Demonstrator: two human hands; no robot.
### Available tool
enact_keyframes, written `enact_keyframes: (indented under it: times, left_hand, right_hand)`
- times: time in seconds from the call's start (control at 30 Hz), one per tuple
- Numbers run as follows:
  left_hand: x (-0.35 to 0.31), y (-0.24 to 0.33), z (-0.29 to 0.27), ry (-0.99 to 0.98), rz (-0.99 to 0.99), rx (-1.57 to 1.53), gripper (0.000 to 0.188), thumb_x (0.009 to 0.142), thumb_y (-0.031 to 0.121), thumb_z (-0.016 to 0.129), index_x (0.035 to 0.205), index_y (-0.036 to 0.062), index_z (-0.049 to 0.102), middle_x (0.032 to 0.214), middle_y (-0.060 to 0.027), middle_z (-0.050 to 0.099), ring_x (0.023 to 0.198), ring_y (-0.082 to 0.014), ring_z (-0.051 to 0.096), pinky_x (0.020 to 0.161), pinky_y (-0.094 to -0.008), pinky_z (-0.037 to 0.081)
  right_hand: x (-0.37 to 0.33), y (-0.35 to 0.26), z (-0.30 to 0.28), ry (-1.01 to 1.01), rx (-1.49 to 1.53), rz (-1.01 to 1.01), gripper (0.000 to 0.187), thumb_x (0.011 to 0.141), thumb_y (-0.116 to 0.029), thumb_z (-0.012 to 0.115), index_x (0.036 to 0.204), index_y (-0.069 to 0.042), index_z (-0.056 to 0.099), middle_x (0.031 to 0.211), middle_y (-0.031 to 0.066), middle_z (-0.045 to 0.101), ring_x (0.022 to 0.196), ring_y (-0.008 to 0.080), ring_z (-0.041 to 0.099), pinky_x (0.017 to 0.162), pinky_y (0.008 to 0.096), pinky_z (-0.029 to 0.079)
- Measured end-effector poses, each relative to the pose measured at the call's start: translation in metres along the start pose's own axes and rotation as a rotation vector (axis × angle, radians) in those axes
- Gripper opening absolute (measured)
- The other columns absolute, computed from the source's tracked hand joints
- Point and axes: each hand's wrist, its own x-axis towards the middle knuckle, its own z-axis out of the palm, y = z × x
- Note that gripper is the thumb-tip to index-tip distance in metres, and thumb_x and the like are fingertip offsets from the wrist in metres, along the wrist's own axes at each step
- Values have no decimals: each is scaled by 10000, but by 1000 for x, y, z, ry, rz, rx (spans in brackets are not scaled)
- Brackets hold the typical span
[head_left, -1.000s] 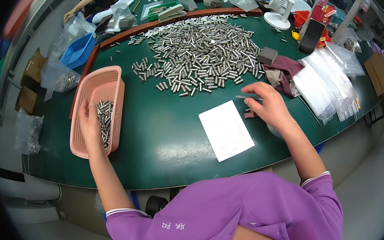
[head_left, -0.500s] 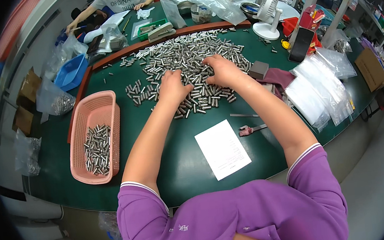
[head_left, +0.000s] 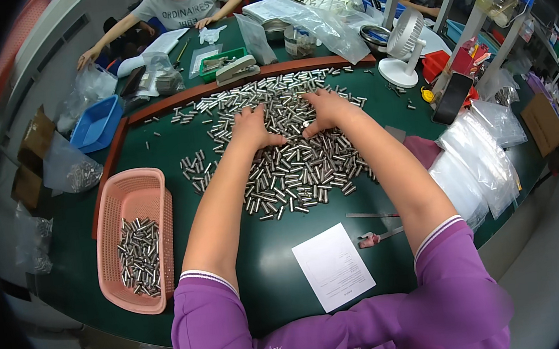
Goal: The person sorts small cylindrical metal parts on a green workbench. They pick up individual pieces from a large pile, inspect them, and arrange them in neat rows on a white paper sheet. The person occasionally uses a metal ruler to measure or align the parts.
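Observation:
A broad pile of short, shiny metal pins (head_left: 299,172) spreads over the green tabletop. My left hand (head_left: 250,129) rests on the left part of the pile, its fingers reaching forward and its thumb pointing inward. On the right part lies my right hand (head_left: 328,110), also with fingers spread and thumb turned inward. Pins lie between and around both hands, and some show under the fingertips; neither hand grips any that I can see. At the left, a pink perforated basket (head_left: 169,215) holds a heap of similar pins.
A white printed sheet (head_left: 325,264) lies in front of the pile, beside a caliper-like metal tool (head_left: 380,237). Clear plastic bags (head_left: 473,162) cover the right side. A brown wooden rail (head_left: 184,89) edges the far side, with a stapler, white fan (head_left: 405,44) and another person beyond.
The view has shifted, so the table sits lower in the picture. Both hands have moved farther forward over the pile, and more pins now show on the near side of them.

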Motion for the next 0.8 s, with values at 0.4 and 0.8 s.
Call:
enact_keyframes:
  times: [0.4,0.8]
  left_hand:
    - [27,1,2,-48,55,-296,835,493,220,852,1258,72,551,1109,-165,629,1029,-296,607,918,-340,473]
    - [-42,18,15,89,73,-669,445,638,34,720,1069,32,606,889,-36,616,757,-141,539,719,-287,469]
  right_hand:
    - [20,-22,22,73,321,-212,757,516,-251,879,1191,-137,556,1137,161,622,1061,328,592,901,390,482]
    - [-52,-40,33,348,514,-330,489,618,-75,768,1072,-94,588,1011,155,625,989,357,587,855,430,479]
